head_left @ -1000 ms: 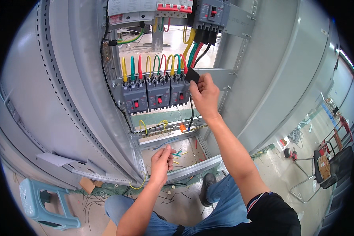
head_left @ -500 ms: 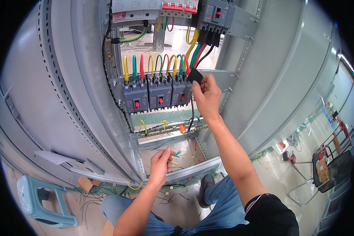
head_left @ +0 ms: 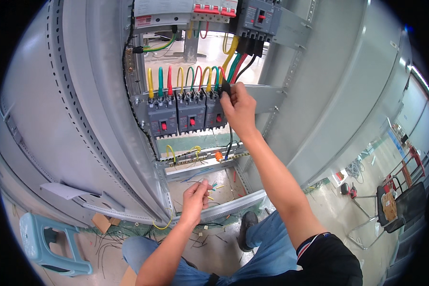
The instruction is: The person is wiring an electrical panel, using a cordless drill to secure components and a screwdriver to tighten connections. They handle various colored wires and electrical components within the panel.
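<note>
My right hand [head_left: 240, 108] pinches a thin black plate [head_left: 226, 86] at the top right corner of the right-hand circuit breaker [head_left: 213, 108]. The plate is turned nearly edge-on, and my fingers hide part of that breaker. Beside it in the row stand a middle circuit breaker [head_left: 191, 110] and a left circuit breaker [head_left: 162, 116], grey with red levers. Yellow, green and red wires loop from their top terminals. Lower down, my left hand [head_left: 194, 199] hovers before the cabinet opening with its fingers curled together; what they hold, if anything, cannot be made out.
A larger breaker [head_left: 259, 19] with thick cables hangs above, near red-levered switches [head_left: 214, 9]. Cabinet walls rise on both sides. Wire scraps lie on the cabinet floor. A blue stool [head_left: 50, 245] stands at lower left, a black chair [head_left: 405, 205] and a drill [head_left: 349, 189] at right.
My right hand has moved slightly left and up, bringing the black plate to the right breaker's top and turning it from face-on to nearly edge-on. My left hand has barely moved.
</note>
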The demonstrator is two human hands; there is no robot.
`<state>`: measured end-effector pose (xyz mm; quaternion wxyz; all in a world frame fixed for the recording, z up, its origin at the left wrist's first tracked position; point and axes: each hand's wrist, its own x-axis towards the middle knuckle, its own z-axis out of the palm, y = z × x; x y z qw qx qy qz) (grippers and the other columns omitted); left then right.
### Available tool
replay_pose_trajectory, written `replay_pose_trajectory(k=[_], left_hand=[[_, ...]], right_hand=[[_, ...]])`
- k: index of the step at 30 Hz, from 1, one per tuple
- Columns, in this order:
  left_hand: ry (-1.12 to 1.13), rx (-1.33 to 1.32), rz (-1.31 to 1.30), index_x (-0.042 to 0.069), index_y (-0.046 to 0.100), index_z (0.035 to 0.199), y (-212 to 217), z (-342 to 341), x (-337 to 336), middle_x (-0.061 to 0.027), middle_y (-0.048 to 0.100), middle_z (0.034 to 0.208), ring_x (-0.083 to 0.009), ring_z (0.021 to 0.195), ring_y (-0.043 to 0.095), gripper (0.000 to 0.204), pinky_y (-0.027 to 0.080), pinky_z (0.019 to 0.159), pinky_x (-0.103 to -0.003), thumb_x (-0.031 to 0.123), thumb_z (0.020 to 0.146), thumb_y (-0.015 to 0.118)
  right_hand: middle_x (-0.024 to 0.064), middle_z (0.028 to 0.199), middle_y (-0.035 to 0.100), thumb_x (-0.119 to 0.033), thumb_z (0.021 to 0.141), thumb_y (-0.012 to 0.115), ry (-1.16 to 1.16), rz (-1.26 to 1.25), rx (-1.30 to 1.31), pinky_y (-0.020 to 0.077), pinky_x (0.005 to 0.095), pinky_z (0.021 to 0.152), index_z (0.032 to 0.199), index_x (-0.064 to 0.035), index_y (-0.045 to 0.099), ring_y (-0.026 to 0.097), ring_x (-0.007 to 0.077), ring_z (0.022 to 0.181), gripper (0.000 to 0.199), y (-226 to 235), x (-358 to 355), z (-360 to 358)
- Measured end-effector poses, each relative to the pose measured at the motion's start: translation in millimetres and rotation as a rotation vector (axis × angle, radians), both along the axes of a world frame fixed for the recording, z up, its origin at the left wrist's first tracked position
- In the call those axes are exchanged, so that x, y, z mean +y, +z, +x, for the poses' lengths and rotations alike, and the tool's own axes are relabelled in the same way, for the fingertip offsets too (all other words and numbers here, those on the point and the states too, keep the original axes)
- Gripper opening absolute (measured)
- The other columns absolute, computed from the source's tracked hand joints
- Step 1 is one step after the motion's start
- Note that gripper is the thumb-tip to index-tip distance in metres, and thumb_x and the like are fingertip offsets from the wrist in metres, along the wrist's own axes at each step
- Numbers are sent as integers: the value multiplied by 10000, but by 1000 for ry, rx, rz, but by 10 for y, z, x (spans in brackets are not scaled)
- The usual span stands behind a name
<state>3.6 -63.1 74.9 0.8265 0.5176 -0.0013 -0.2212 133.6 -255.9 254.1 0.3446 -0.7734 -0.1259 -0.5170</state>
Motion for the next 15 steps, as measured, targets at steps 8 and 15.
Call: replay_pose_trajectory(k=[8,15], left_hand=[[-16,7,-14,22,685,984,-36,-56,36,32,481,768,-53,590,411,373,334,499,-235,387,1044,642],[-13,3,-60,21,691,961,-2,-37,-54,55,467,743,-27,570,350,344,279,490,-224,358,1032,670]], right_hand=[[157,1243,657,-336,982,721,136,35,-503,459,389,1035,1235,-7,620,611,254,1164,428,418,-39,-505],[218,1522,498,-307,919,737,-198,-252,-549,305,475,1201,1377,1,554,439,387,1433,581,530,158,499]])
